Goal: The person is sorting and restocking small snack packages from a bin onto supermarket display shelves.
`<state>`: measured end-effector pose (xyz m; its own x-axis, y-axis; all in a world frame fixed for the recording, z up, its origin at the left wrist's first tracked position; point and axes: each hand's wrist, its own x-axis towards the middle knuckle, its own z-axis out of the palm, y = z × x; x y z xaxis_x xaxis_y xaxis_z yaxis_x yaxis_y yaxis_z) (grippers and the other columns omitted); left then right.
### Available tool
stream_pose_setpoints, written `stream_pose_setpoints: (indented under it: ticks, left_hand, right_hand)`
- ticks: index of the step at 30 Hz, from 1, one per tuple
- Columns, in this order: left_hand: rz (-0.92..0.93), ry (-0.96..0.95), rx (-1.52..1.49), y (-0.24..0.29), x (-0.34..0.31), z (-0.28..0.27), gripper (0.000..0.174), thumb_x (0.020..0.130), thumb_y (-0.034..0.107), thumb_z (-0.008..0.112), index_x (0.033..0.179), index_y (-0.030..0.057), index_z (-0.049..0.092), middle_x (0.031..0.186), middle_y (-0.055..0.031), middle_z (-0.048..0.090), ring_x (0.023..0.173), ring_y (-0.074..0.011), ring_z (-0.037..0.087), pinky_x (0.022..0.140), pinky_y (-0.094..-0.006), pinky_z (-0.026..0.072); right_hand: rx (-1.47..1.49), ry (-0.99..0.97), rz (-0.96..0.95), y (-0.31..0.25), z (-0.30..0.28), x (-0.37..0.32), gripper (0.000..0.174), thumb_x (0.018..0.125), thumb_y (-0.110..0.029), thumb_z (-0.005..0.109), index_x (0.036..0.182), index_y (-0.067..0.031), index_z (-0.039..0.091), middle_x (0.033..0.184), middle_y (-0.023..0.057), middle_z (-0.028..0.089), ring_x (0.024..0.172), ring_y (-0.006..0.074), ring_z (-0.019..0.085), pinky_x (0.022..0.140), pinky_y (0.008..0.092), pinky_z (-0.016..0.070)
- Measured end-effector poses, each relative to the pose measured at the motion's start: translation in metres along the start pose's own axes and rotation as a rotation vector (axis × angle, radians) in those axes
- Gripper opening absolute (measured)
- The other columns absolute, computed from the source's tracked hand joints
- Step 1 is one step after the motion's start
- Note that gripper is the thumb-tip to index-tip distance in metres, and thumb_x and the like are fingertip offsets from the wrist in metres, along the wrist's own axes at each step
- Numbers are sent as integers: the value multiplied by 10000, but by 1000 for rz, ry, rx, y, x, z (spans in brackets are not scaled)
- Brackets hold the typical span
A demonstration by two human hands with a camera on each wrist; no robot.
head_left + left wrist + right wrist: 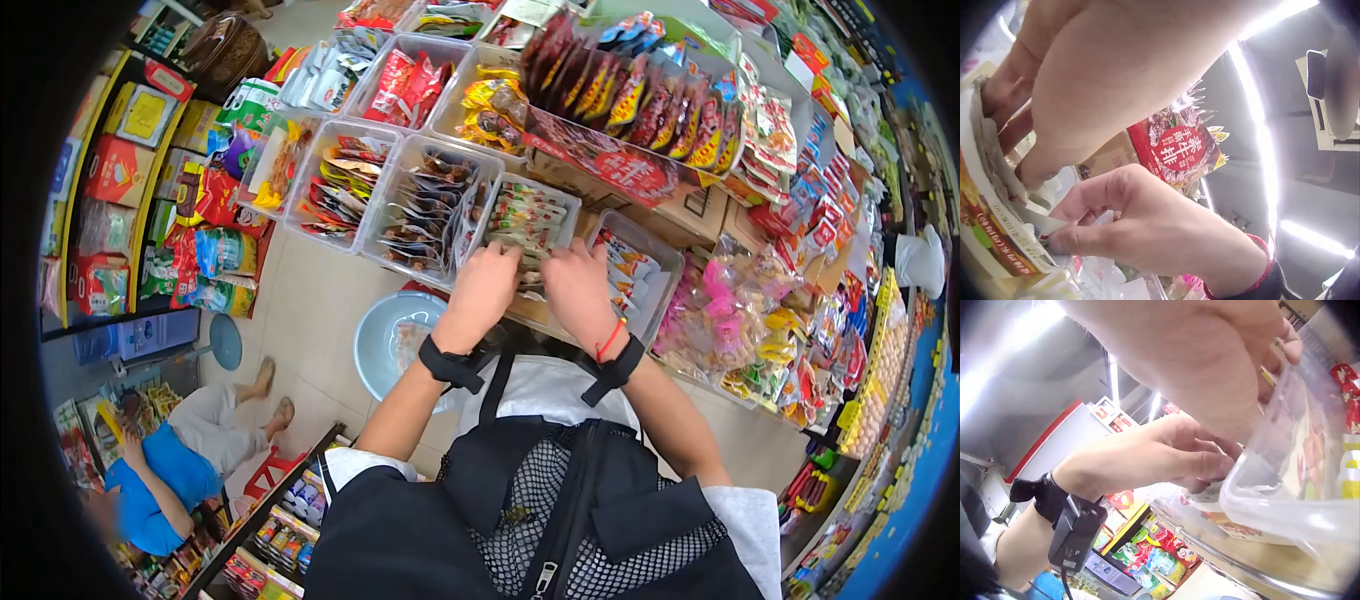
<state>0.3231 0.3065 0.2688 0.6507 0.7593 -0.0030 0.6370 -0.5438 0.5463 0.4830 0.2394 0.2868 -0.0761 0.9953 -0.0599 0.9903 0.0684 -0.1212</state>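
A clear plastic bin (577, 200) of small flat packets (530, 213) stands in front of the person in the head view. Both hands meet at its near end. The left hand (485, 290) has its fingers bent round packets; in the left wrist view the fingers and thumb of this left hand (1072, 94) lie on either side of a white-edged stack (997, 162). Beside it the right hand (578, 290), with a red cord at the wrist, pinches a packet edge between thumb and finger. The right wrist view shows the right hand (1210, 369) at the bin wall (1260, 469), its fingertips partly hidden.
More bins of packets (418, 205) stand to the left, another bin (668, 262) to the right. Behind is a red display box (610, 155) of snacks. A blue basin (372, 345) is on the floor. A person in a blue shirt (165, 480) sits at lower left.
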Motion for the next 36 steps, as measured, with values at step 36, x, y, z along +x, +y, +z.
stream_pose_setpoints:
  ticks: [36]
  left_hand:
    - [55,44,19,17,-12,2,277,788,-47,570,1060,-36,625,1046,-226,607,972,-409,612,843,-488,520]
  right_hand:
    - [735,212,-7,30,-42,-21,158,834,-55,709,983,-33,663,955,130,675,964,302,653,857,395,490]
